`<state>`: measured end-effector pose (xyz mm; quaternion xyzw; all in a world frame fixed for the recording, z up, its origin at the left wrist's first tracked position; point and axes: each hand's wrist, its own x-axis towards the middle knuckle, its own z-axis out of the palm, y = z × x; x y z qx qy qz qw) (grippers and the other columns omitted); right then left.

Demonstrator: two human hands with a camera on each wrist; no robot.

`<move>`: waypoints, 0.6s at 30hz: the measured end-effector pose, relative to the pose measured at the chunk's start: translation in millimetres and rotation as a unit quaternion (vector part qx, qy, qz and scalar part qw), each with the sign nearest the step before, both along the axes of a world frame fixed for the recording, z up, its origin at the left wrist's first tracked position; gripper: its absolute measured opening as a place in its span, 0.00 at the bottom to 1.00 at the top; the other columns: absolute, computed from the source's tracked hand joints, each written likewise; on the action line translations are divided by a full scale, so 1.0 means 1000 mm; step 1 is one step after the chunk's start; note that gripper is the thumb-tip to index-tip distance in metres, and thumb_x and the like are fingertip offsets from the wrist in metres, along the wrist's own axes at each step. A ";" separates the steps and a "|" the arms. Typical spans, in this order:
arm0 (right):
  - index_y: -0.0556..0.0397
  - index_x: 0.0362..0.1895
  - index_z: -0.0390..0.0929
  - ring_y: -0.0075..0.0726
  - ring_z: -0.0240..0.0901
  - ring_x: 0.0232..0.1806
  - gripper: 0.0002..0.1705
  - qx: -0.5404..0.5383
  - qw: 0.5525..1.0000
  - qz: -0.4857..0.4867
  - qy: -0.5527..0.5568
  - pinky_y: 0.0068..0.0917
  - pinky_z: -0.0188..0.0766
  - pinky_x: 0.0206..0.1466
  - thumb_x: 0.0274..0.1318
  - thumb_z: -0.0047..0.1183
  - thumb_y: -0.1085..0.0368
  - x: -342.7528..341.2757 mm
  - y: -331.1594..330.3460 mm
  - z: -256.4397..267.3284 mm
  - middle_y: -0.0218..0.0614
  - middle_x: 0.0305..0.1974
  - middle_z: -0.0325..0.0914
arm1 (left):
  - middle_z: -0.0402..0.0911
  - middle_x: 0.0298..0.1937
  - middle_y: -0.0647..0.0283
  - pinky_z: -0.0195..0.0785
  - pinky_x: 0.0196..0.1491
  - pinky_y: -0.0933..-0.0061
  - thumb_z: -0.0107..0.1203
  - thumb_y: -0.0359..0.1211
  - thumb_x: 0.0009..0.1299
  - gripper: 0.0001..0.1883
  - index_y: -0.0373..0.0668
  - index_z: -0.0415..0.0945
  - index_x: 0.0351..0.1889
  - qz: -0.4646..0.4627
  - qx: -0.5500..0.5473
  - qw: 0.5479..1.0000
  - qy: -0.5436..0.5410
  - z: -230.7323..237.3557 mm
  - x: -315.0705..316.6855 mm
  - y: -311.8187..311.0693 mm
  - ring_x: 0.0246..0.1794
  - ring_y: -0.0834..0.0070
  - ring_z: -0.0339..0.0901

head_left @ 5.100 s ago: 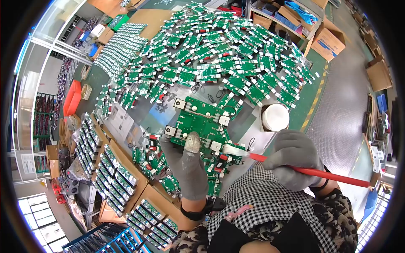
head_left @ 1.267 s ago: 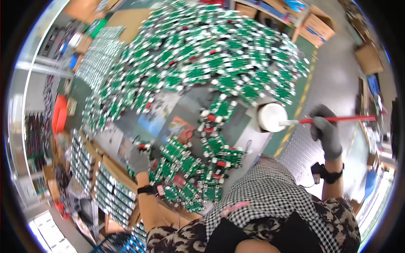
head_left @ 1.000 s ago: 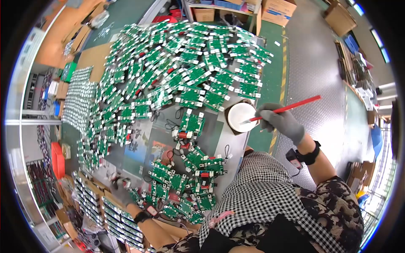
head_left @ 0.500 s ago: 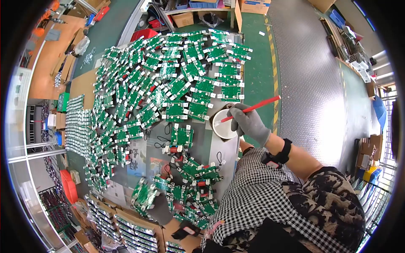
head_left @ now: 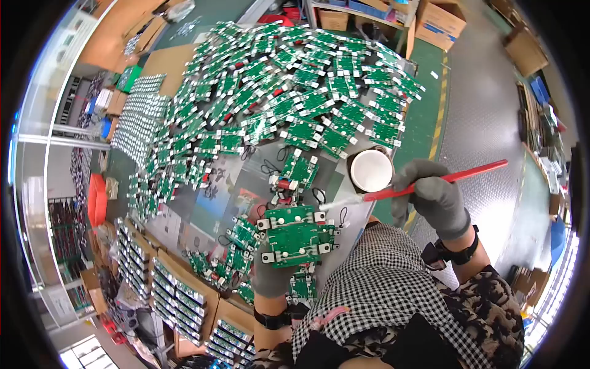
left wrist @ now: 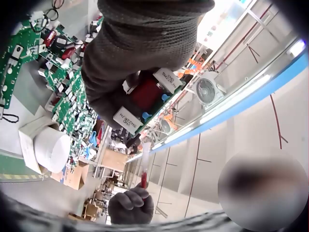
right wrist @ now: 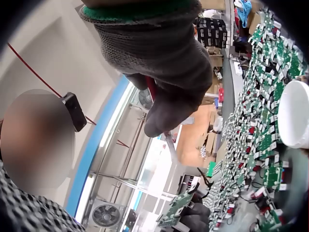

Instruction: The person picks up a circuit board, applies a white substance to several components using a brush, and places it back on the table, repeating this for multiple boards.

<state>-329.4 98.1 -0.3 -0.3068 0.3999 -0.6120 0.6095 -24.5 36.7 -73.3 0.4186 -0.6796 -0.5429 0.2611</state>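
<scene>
My gloved left hand grips a green circuit board from below, its face with white terminals turned up. In the left wrist view, curled fingers wrap a dark red part on the board's underside. My gloved right hand holds a brush by its red handle. The pale bristles point left, close over the upper right corner of the board. A white tub stands between the right hand and the spread of boards.
Many green boards cover the far part of the table. A smaller heap lies to the left of the held board. Racks with rows of boards stand at the lower left, and a cardboard box sits beyond the table.
My left hand has brought the board from the left to the front middle and levelled it. My right hand has lifted the brush out of the tub, and its tip now lies by the board.
</scene>
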 end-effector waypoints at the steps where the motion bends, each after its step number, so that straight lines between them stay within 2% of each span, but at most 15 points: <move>1: 0.65 0.39 0.75 0.34 0.79 0.23 0.18 -0.001 1.000 0.007 0.001 0.24 0.75 0.24 0.57 0.45 0.60 0.001 -0.002 0.004 0.43 0.25 0.79 | 0.81 0.48 0.60 0.74 0.49 0.73 0.59 0.24 0.61 0.18 0.36 0.74 0.51 -0.001 0.024 0.999 0.034 -0.001 0.001 0.002 0.47 0.74 0.80; 2: 0.64 0.37 0.76 0.33 0.78 0.23 0.16 0.030 0.998 0.025 0.040 0.23 0.75 0.24 0.56 0.46 0.62 0.003 -0.003 0.012 0.42 0.25 0.79 | 0.81 0.49 0.59 0.74 0.49 0.73 0.59 0.22 0.61 0.20 0.34 0.73 0.53 0.080 0.173 0.969 0.155 0.005 0.000 0.008 0.47 0.73 0.79; 3: 0.63 0.36 0.77 0.32 0.78 0.23 0.14 0.061 0.994 0.042 0.078 0.23 0.75 0.25 0.55 0.46 0.64 0.004 -0.005 0.017 0.41 0.24 0.79 | 0.81 0.49 0.59 0.74 0.49 0.73 0.59 0.22 0.61 0.20 0.34 0.73 0.53 0.085 0.171 0.969 0.157 0.011 -0.001 0.010 0.47 0.73 0.79; 5: 0.63 0.35 0.77 0.30 0.77 0.23 0.13 0.063 0.992 0.053 0.101 0.22 0.74 0.25 0.54 0.47 0.65 0.009 -0.005 0.020 0.40 0.24 0.79 | 0.79 0.52 0.57 0.74 0.50 0.72 0.58 0.22 0.62 0.21 0.33 0.71 0.55 0.107 0.262 0.915 0.289 0.020 0.000 0.012 0.49 0.72 0.78; 6: 0.63 0.34 0.77 0.28 0.76 0.23 0.11 0.065 0.988 0.061 0.122 0.22 0.73 0.26 0.53 0.47 0.67 0.013 -0.005 0.021 0.39 0.25 0.79 | 0.76 0.55 0.55 0.74 0.51 0.70 0.56 0.22 0.63 0.23 0.33 0.68 0.58 -0.007 0.024 0.997 0.077 0.012 0.013 0.009 0.51 0.70 0.77; 7: 0.63 0.34 0.77 0.28 0.76 0.23 0.11 0.065 0.988 0.066 0.122 0.22 0.73 0.26 0.53 0.47 0.67 0.016 -0.005 0.022 0.39 0.25 0.79 | 0.76 0.55 0.55 0.74 0.51 0.70 0.56 0.22 0.63 0.23 0.33 0.68 0.58 -0.003 0.023 0.997 0.076 0.007 0.019 0.012 0.51 0.70 0.77; 9: 0.63 0.33 0.78 0.26 0.73 0.23 0.10 -0.059 0.984 0.067 0.154 0.23 0.69 0.26 0.49 0.47 0.70 0.022 -0.003 0.024 0.36 0.25 0.78 | 0.76 0.55 0.55 0.74 0.51 0.70 0.56 0.22 0.63 0.23 0.33 0.68 0.58 0.009 0.021 0.997 0.080 0.007 0.024 0.015 0.51 0.70 0.77; 10: 0.63 0.30 0.77 0.25 0.71 0.22 0.09 -0.043 0.978 0.072 0.190 0.24 0.67 0.25 0.44 0.47 0.74 0.027 -0.003 0.030 0.36 0.25 0.78 | 0.76 0.55 0.55 0.74 0.51 0.70 0.56 0.22 0.63 0.23 0.33 0.68 0.58 0.012 0.020 0.996 0.083 0.007 0.025 0.015 0.51 0.70 0.77; 11: 0.63 0.30 0.77 0.25 0.71 0.22 0.09 -0.043 0.978 0.071 0.190 0.24 0.67 0.25 0.44 0.47 0.74 0.027 -0.005 0.030 0.36 0.25 0.78 | 0.76 0.56 0.55 0.74 0.51 0.70 0.56 0.22 0.63 0.23 0.33 0.68 0.58 0.015 0.019 0.996 0.086 0.007 0.026 0.016 0.51 0.70 0.77; 13: 0.62 0.28 0.78 0.27 0.71 0.21 0.09 -0.132 0.931 0.095 0.326 0.25 0.66 0.24 0.41 0.46 0.76 0.025 -0.010 0.029 0.37 0.24 0.77 | 0.76 0.56 0.55 0.74 0.51 0.69 0.55 0.22 0.63 0.23 0.33 0.67 0.58 0.020 0.017 0.995 0.093 0.007 0.026 0.016 0.51 0.70 0.77; 17: 0.60 0.27 0.78 0.28 0.70 0.20 0.09 -0.118 0.935 0.105 0.316 0.26 0.66 0.24 0.41 0.46 0.76 0.022 -0.010 0.037 0.37 0.23 0.77 | 0.76 0.56 0.55 0.74 0.52 0.69 0.55 0.21 0.63 0.23 0.33 0.67 0.58 0.034 0.015 0.994 0.104 0.006 0.027 0.018 0.51 0.70 0.77; 18: 0.60 0.27 0.78 0.29 0.70 0.20 0.08 -0.152 0.930 0.093 0.322 0.26 0.66 0.24 0.41 0.46 0.76 0.025 -0.011 0.039 0.37 0.23 0.77 | 0.75 0.56 0.55 0.74 0.52 0.69 0.55 0.21 0.64 0.23 0.33 0.67 0.58 0.037 0.015 0.993 0.107 0.006 0.027 0.018 0.51 0.70 0.77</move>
